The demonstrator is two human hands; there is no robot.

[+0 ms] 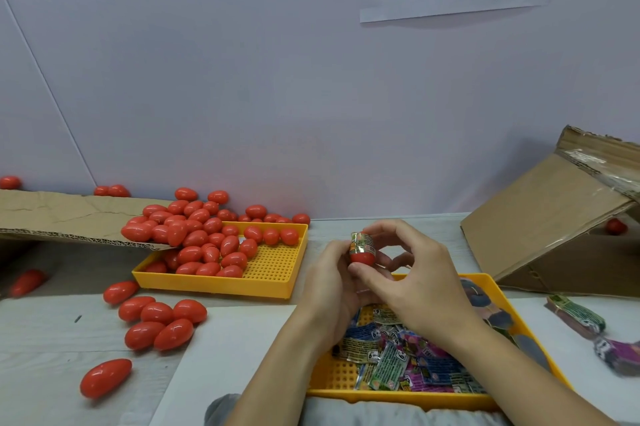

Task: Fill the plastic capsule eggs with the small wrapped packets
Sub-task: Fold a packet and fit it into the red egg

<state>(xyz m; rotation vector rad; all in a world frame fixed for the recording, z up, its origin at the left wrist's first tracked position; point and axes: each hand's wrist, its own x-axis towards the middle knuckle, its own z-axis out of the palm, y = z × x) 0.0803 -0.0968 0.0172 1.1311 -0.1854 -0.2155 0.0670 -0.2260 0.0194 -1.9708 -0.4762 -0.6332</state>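
Above grey table (52, 349), left hand (329, 282) and right hand (415, 273) grip egg half (362, 257) holding packet (363, 241).

Packet (362, 241) half inside held egg (362, 258)

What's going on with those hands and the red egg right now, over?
Left hand grips red egg half. Right hand pinches rolled packet, standing in the half, top still sticking out. Nothing blocking.

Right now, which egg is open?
The egg half held between both hands, a packet sticking out of it. All other eggs are closed.
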